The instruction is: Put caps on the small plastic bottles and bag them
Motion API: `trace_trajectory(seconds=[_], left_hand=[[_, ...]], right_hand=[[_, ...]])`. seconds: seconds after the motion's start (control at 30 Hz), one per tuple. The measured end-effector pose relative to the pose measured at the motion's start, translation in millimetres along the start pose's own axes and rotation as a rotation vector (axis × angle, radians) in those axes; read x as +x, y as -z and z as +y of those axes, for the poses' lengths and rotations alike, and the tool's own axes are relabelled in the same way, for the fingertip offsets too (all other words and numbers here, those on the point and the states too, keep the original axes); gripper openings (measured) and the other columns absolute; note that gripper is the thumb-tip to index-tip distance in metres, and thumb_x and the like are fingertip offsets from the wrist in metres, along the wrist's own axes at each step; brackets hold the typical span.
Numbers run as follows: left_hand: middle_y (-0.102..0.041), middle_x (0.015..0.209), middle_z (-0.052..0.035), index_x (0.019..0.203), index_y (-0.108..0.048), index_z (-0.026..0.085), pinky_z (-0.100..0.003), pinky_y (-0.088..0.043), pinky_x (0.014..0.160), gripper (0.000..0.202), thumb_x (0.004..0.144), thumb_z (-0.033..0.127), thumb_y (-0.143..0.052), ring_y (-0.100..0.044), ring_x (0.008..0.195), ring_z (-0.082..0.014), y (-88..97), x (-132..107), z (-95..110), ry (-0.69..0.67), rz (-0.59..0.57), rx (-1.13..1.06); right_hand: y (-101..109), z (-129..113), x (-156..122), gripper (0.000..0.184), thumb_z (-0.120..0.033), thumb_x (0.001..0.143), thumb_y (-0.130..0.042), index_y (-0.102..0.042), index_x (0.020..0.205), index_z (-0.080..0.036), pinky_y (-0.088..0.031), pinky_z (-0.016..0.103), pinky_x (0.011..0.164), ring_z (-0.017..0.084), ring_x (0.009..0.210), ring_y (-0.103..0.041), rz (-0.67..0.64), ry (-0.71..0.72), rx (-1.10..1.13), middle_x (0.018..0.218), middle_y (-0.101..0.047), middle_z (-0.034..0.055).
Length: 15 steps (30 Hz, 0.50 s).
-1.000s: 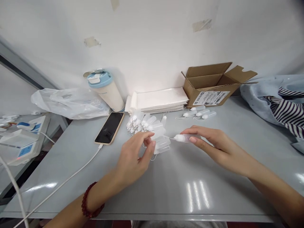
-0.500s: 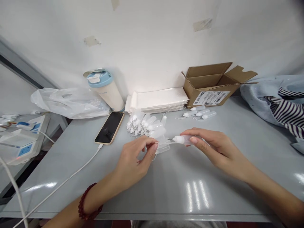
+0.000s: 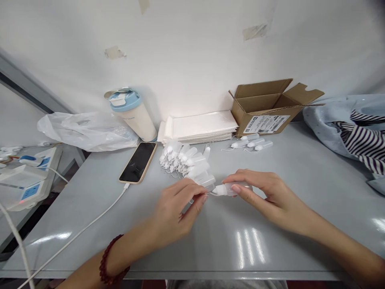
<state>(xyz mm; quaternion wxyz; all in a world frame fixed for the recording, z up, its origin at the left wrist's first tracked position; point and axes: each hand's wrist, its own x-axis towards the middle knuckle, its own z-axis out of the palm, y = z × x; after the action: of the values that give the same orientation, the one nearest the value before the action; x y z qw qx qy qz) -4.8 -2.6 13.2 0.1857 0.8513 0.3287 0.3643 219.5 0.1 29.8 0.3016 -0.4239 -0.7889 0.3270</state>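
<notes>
My right hand (image 3: pixel 272 196) holds a small translucent needle-tip bottle (image 3: pixel 221 190) lying sideways between thumb and fingers, its white top pointing left. A thin metal needle and a thin white strap run from that top to my left hand (image 3: pixel 180 204). The left thumb and fingertips are pinched together on the strap's end at the needle tip; the cap itself is hidden by the fingers. Right behind the left hand lies a heap of similar bottles (image 3: pixel 197 162). A few more bottles (image 3: pixel 251 142) lie apart, farther back to the right.
Along the wall stand a stack of white packets (image 3: pixel 203 124), an open cardboard box (image 3: pixel 264 120), a cream and blue tumbler (image 3: pixel 136 118) and a white plastic bag (image 3: pixel 87 132). A phone (image 3: pixel 138 162) charges at left. Striped and blue cloth (image 3: pixel 357 128) lies at right.
Both hands have come lower and nearer to the table's front, bringing the bottle along. The left fingertips have closed in on the needle tip, which stood free of them before.
</notes>
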Motion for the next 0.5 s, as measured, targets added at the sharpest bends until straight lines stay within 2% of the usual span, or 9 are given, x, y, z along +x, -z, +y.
trace_trajectory(seconds=[0.27, 0.5], left_hand=[[-0.062, 0.075, -0.0035, 0.092, -0.060, 0.013, -0.022, -0.046, 0.061, 0.014, 0.086, 0.005, -0.050, -0.055, 0.068, -0.0110, 1.5, -0.1, 1.1, 0.003, -0.038, 0.020], [-0.062, 0.078, -0.0051, 0.095, -0.058, 0.013, -0.025, -0.047, 0.064, 0.015, 0.085, 0.003, -0.051, -0.055, 0.071, -0.0127, -2.9, -2.8, -4.7, -0.066, -0.013, 0.061]], right_hand=[[0.3, 0.2, 0.1, 0.020, -0.027, 0.092, -0.047, -0.064, 0.099, -0.022, -0.046, 0.026, 0.067, 0.014, 0.075, -0.061, -0.019, 0.019, -0.024, 0.084, -0.067, 0.0011], [0.7, 1.7, -0.5, 0.021, -0.028, 0.092, -0.045, -0.063, 0.097, -0.020, -0.045, 0.027, 0.065, 0.014, 0.069, -0.059, -0.009, 0.075, -0.101, 0.077, -0.065, 0.0017]])
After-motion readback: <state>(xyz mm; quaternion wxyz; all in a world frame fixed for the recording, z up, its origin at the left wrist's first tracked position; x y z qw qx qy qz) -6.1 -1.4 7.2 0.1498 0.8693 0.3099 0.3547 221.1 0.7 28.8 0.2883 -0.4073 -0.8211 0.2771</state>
